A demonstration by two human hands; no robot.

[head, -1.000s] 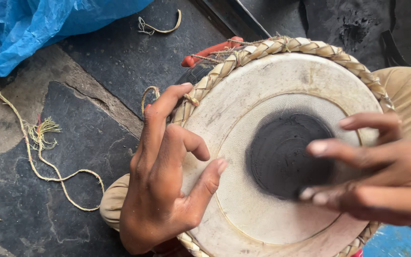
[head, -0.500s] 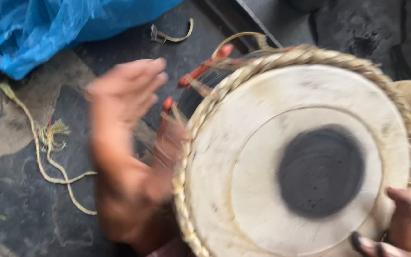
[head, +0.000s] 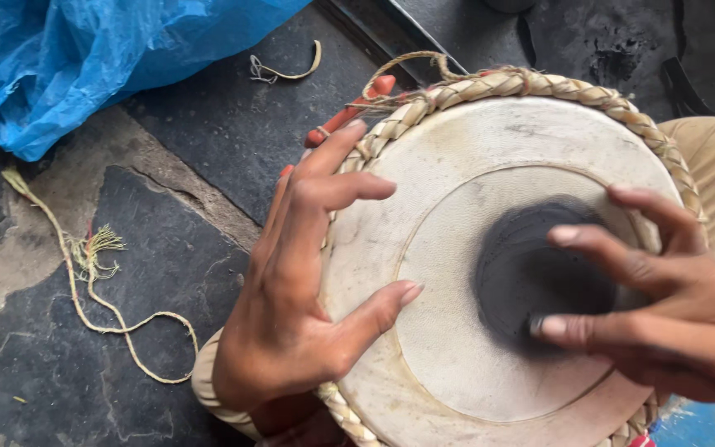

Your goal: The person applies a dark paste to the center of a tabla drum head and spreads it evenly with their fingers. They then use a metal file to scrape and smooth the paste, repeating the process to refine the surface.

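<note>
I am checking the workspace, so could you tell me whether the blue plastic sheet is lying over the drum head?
No, the blue plastic sheet lies on the stone floor, apart from the drum.

The drum (head: 457,273) is running off the near edge of the picture, so its near rim is not showing. The right hand (head: 664,306) is getting cut off at the right edge and is covering part of the black spot (head: 523,273). The left hand (head: 308,281) is hiding the drum's left rim. The blue plastic sheet (head: 84,58) is going past the far left edge.
</note>
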